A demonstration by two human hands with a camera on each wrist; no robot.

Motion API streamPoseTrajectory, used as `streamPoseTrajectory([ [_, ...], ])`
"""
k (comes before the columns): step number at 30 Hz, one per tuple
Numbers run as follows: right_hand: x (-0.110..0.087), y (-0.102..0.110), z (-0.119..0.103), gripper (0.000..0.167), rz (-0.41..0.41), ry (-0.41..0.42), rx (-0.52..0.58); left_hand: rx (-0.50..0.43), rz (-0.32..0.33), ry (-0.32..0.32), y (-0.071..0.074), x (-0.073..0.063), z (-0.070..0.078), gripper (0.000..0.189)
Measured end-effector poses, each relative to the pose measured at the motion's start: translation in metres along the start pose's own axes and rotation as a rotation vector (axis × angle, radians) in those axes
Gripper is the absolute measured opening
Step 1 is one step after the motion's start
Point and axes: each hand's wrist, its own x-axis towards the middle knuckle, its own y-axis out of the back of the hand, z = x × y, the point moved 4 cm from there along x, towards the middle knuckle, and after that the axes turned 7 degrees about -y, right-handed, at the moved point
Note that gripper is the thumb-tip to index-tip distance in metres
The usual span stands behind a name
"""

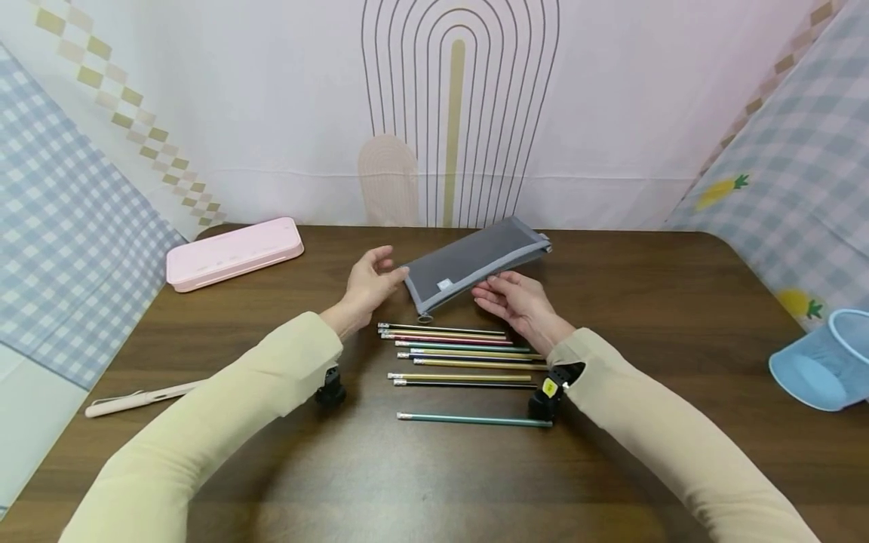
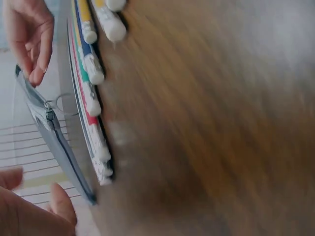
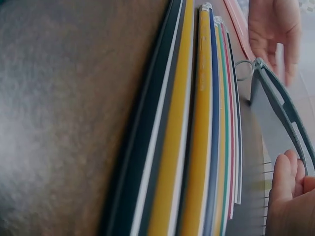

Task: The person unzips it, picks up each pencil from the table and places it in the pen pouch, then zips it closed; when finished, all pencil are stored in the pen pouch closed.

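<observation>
A dark grey mesh pencil case (image 1: 468, 260) with a light grey zipper edge is tilted above the back of the table. My right hand (image 1: 517, 303) pinches its near edge between thumb and fingers. By its left end is my left hand (image 1: 370, 285), fingers loosely spread, the thumb close to the corner; in the left wrist view the thumb and fingers of that hand (image 2: 34, 211) stand apart. Several pencils (image 1: 462, 360) with white erasers lie in a loose row below the case, and a green pencil (image 1: 475, 419) lies nearest to me.
A pink pencil box (image 1: 234, 253) lies at the back left. A white pen (image 1: 145, 397) is partly hidden by my left sleeve. At the right edge, a light blue mesh cup (image 1: 818, 369) lies tipped. Patterned cloth hangs behind and at both sides.
</observation>
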Motion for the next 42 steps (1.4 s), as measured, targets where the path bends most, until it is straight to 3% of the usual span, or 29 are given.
streamPoseTrajectory([
  [5, 0.000, -0.005, -0.002, 0.006, 0.010, 0.012, -0.062, 0.364, -0.172, -0.321, -0.016, 0.000, 0.020, 0.050],
  [7, 0.001, -0.008, -0.002, 0.006, 0.007, 0.016, -0.079, 0.466, -0.245, -0.413, -0.025, 0.001, 0.025, 0.050],
  [10, 0.003, -0.013, -0.001, 0.006, -0.015, 0.018, -0.104, 0.561, -0.313, -0.486, -0.035, 0.003, 0.030, 0.049],
  [14, 0.004, -0.018, 0.000, 0.006, -0.029, 0.015, -0.132, 0.636, -0.343, -0.514, -0.043, 0.006, 0.032, 0.044],
  [21, 0.007, -0.020, 0.000, 0.005, -0.037, 0.008, -0.146, 0.640, -0.289, -0.483, -0.038, 0.013, 0.034, 0.024],
  [25, 0.009, -0.018, 0.001, 0.006, -0.033, -0.021, -0.177, 0.593, -0.245, -0.428, -0.028, 0.018, 0.036, 0.023],
  [27, 0.010, -0.016, 0.002, 0.006, -0.035, -0.034, -0.197, 0.534, -0.231, -0.376, -0.023, 0.020, 0.037, 0.023],
  [32, 0.010, -0.012, 0.002, 0.006, -0.036, -0.060, -0.234, 0.269, -0.182, -0.221, -0.007, 0.023, 0.037, 0.027],
  [35, 0.010, -0.011, 0.002, 0.006, -0.038, -0.073, -0.254, 0.138, -0.140, -0.162, 0.001, 0.025, 0.035, 0.031],
  [39, 0.010, -0.013, 0.004, 0.016, -0.069, -0.072, -0.308, 0.074, -0.126, -0.128, 0.007, 0.024, 0.033, 0.033],
  [42, 0.009, -0.016, 0.008, 0.026, -0.103, -0.038, -0.440, 0.065, -0.133, -0.119, 0.007, 0.022, 0.032, 0.032],
])
